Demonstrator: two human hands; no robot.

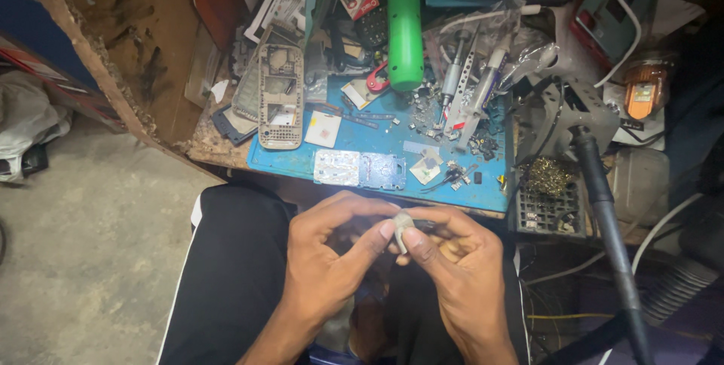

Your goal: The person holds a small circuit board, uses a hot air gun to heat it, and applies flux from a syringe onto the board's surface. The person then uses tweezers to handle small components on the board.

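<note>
Both my hands are held together over my lap, below the front edge of a blue work mat (377, 135). My left hand (328, 256) and my right hand (452, 259) pinch a small whitish-grey piece (402, 224) between thumbs and fingertips. Most of the piece is hidden by my fingers, so I cannot tell what it is. On the mat just above my hands lie a silver keypad plate (336, 167) and a dark blue circuit board (382, 171). A phone frame (280, 96) lies at the mat's left end.
A green cylinder (405, 29) stands at the back of the cluttered bench. Syringes and small parts (460, 101) litter the mat's right side. A soldering iron holder (581, 116) with a dark handle (611, 214) and brass wool (547, 176) sit right. Concrete floor (90, 244) lies left.
</note>
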